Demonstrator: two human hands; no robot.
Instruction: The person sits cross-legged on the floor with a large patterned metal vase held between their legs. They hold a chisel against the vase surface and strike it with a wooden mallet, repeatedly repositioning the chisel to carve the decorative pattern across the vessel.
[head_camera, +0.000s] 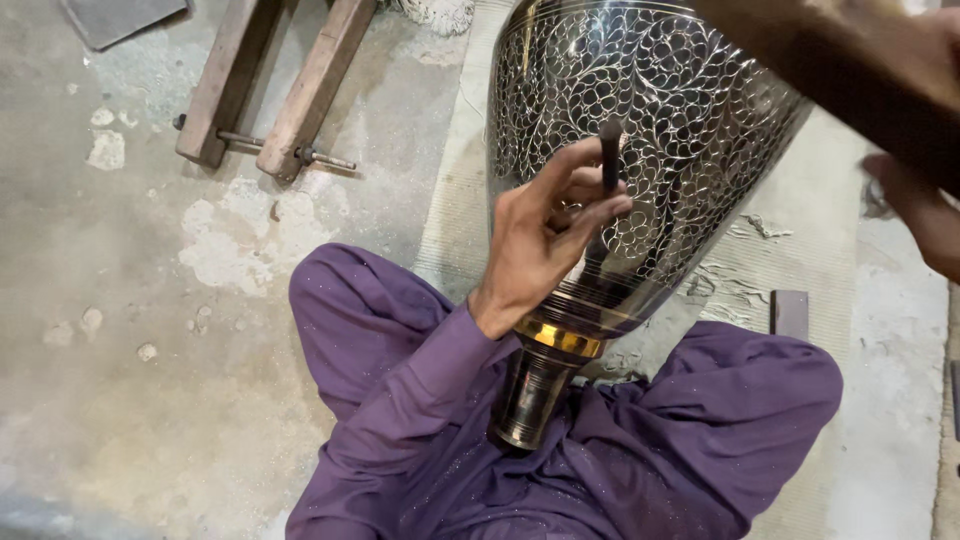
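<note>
My left hand (545, 235) pinches a dark, slender engraving tool (609, 155) between thumb and fingers, its tip set against the side of a large metal vase (690, 110) that lies tilted across my lap, neck toward me and wide body away. The vase is dark with fine silvery scrollwork covering its belly; a bright brass band (560, 338) rings it where the body narrows, and the plain foot (530, 395) rests between my crossed legs in purple trousers (400, 400). Its mouth is out of view, so I cannot tell whether anything is inside. My right hand (925, 215) shows only as a blur at the frame's edge, with my forearm crossing the upper corner; I cannot tell how far it is open or whether it holds anything. I sit on a pale woven mat (760, 270) laid over a stained concrete floor (150, 300). Two wooden beams (275, 85) joined by metal bolts lie on the floor beyond my left knee.
</note>
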